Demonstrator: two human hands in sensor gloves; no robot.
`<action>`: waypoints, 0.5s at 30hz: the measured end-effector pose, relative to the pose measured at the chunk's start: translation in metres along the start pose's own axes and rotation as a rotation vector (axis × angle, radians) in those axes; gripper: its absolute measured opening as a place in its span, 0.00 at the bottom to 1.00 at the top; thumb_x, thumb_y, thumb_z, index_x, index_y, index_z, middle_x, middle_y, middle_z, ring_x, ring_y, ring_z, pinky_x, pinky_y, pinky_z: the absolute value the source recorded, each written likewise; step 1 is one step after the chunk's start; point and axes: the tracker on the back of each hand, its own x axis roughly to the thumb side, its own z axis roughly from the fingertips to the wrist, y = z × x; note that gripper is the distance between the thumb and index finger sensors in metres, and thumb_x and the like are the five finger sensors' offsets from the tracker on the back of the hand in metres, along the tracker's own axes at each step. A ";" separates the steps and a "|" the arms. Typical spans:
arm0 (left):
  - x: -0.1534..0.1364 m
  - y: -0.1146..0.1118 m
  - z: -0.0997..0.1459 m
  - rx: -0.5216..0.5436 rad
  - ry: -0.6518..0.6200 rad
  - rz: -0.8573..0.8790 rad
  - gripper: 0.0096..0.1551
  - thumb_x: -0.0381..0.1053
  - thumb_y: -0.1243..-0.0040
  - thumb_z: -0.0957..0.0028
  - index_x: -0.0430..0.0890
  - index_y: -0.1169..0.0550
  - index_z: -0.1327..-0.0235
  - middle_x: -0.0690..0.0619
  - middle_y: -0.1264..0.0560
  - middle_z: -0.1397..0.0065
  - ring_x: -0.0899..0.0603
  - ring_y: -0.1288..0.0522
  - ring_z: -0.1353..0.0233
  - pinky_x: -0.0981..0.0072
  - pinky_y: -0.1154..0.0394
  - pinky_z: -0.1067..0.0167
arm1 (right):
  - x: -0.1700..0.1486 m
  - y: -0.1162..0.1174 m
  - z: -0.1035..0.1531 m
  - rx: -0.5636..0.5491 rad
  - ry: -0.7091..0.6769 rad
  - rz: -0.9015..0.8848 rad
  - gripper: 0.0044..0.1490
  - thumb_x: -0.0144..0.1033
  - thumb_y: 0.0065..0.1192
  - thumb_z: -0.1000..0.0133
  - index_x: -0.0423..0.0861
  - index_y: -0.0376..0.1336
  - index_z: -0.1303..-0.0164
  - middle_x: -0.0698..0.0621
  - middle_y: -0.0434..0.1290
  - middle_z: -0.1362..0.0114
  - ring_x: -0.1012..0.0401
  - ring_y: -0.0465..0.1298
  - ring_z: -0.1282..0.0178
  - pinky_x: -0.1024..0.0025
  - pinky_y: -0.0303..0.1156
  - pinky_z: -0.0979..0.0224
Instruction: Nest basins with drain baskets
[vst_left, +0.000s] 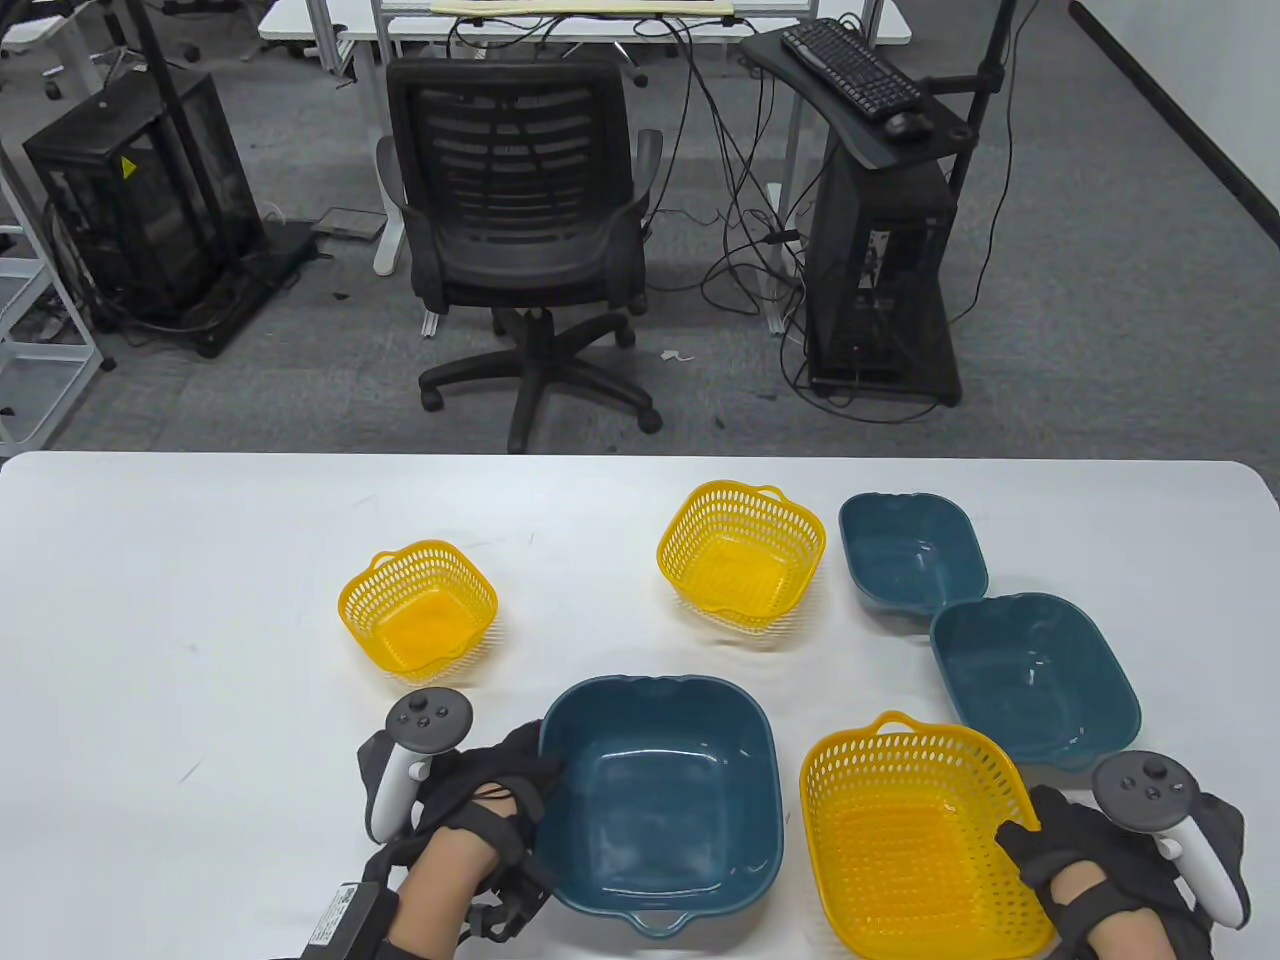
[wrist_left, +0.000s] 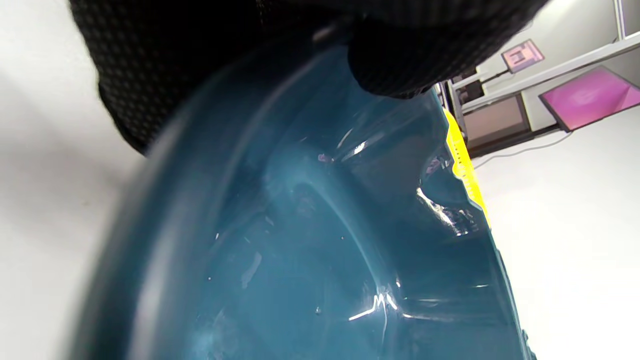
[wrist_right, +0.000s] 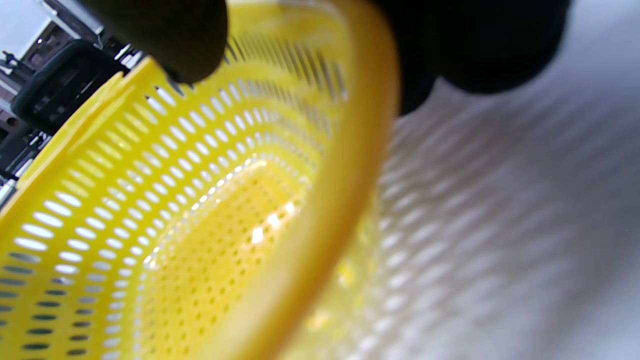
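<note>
A large blue basin (vst_left: 660, 800) sits on the white table near the front edge. My left hand (vst_left: 500, 800) grips its left rim; the left wrist view shows the basin's inside (wrist_left: 310, 240) with gloved fingers (wrist_left: 400, 60) over the rim. A large yellow drain basket (vst_left: 910, 835) sits to the basin's right. My right hand (vst_left: 1060, 850) grips its right rim; the right wrist view shows the basket (wrist_right: 200, 200) with a thumb inside and fingers (wrist_right: 475, 45) outside.
Two smaller yellow baskets (vst_left: 418, 608) (vst_left: 742, 555) and two smaller blue basins (vst_left: 912, 550) (vst_left: 1035, 675) stand further back on the table (vst_left: 200, 600). An office chair (vst_left: 520, 220) and computer carts stand beyond the far edge.
</note>
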 end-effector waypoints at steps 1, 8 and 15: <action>0.000 0.000 0.000 -0.006 -0.002 0.007 0.38 0.55 0.40 0.46 0.47 0.33 0.20 0.41 0.34 0.21 0.35 0.14 0.43 0.59 0.14 0.56 | 0.000 0.000 -0.001 -0.002 0.003 0.003 0.46 0.44 0.63 0.43 0.34 0.51 0.22 0.33 0.57 0.23 0.45 0.76 0.51 0.53 0.77 0.56; -0.003 0.000 0.003 -0.068 -0.003 0.054 0.41 0.60 0.43 0.45 0.47 0.37 0.19 0.40 0.38 0.19 0.33 0.18 0.37 0.52 0.17 0.49 | -0.001 0.002 -0.007 0.016 -0.022 -0.024 0.34 0.38 0.64 0.44 0.37 0.63 0.30 0.36 0.68 0.30 0.51 0.80 0.64 0.57 0.80 0.66; -0.007 0.036 0.024 0.001 -0.055 0.172 0.40 0.59 0.44 0.45 0.47 0.36 0.19 0.39 0.41 0.18 0.30 0.22 0.32 0.47 0.21 0.43 | 0.012 -0.013 0.012 -0.041 -0.106 -0.034 0.33 0.37 0.66 0.45 0.36 0.64 0.32 0.37 0.69 0.31 0.52 0.82 0.67 0.59 0.81 0.69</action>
